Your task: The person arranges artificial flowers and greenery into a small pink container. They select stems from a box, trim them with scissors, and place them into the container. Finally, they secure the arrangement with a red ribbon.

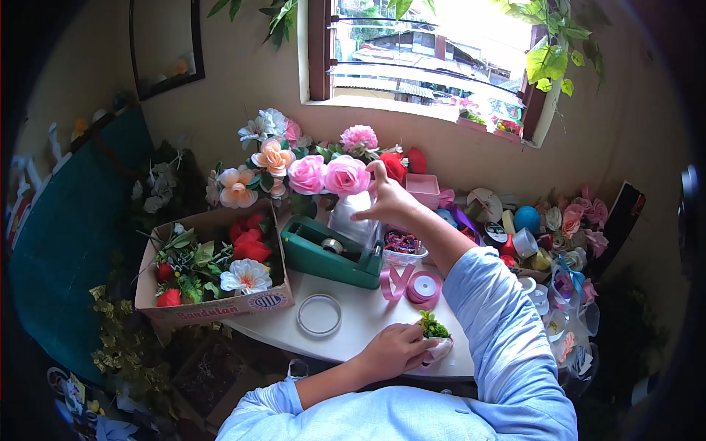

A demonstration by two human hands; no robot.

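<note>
My left hand [392, 348] rests at the table's front edge, its fingers around a small pale pot [440, 349] with green artificial leaves [434, 326]. My right hand [390, 197] is stretched forward over the table, thumb and fingers spread, with nothing visible in its grasp. Just beside its fingers is a pink artificial rose [347, 175]. Below the thumb stands clear plastic wrapping [353, 218], behind a green tape dispenser [331, 251]. Between my two hands lies a spool of pink ribbon [424, 289] with a loose length [395, 284] curling off it.
A cardboard box [215, 308] of artificial flowers sits left on the white table [287, 333], near a tape ring [319, 315]. Beaded items fill a clear tub [405, 254] under my right forearm. Ribbons and spools [524, 242] crowd the right side. A window [430, 55] is ahead.
</note>
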